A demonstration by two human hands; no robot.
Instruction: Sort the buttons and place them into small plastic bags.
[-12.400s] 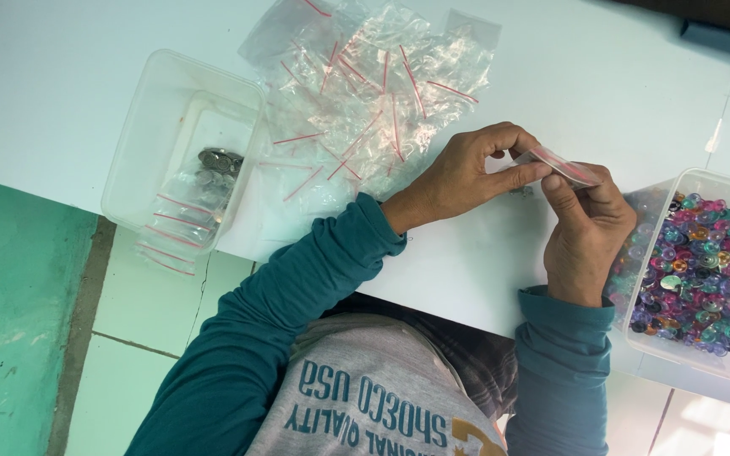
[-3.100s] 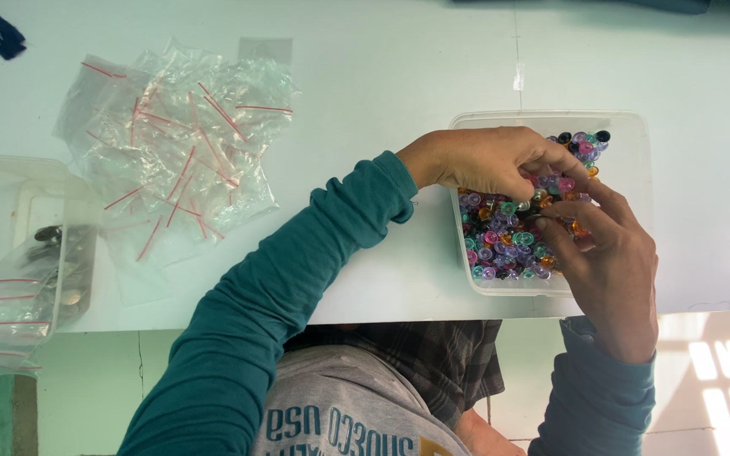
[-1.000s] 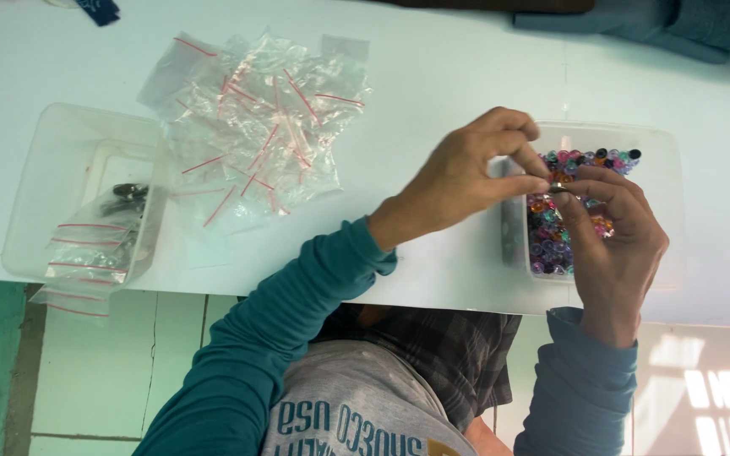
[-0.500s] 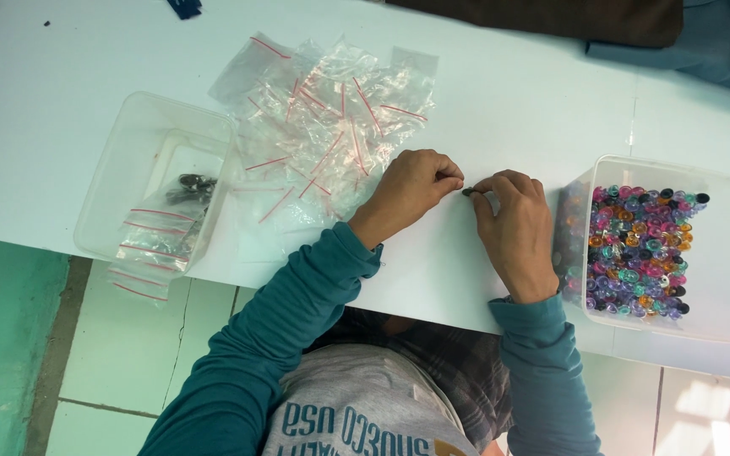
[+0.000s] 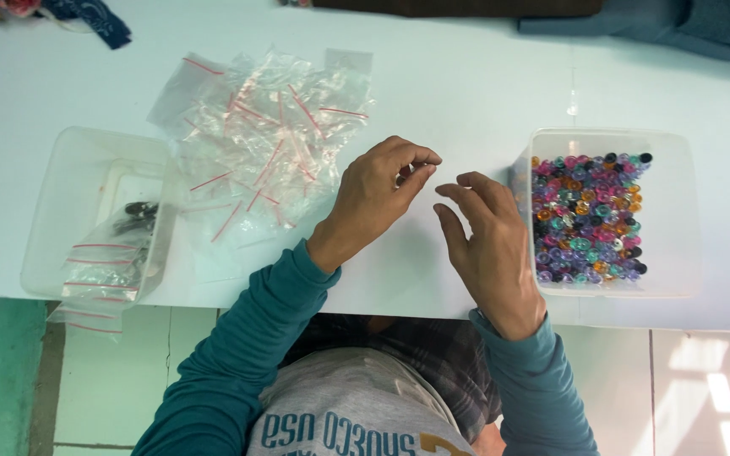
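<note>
Since the frame half a second earlier the two hands have drawn apart — then their fingertips met over the bench, now a gap of bare white surface lies between them. The left hand (image 5: 378, 198) is pinched, thumb and forefinger tips closed together on something small and clear; what it is cannot be told, it is too small. The right hand (image 5: 492, 245) is open and holds nothing, fingers loosely spread and curved, hovering just above the bench (image 5: 466, 93).

The clear tub of coloured beads (image 5: 589, 215) sits just beside the right hand, on its outer side, nearly touching the knuckles. The pile of small clear bags with red seal strips (image 5: 264, 143) lies just beyond the left hand, its near edge close to the wrist. Farther left, well apart from both hands — a second clear tub (image 5: 69, 169) holding filled bags, some hanging over its front rim.
</note>
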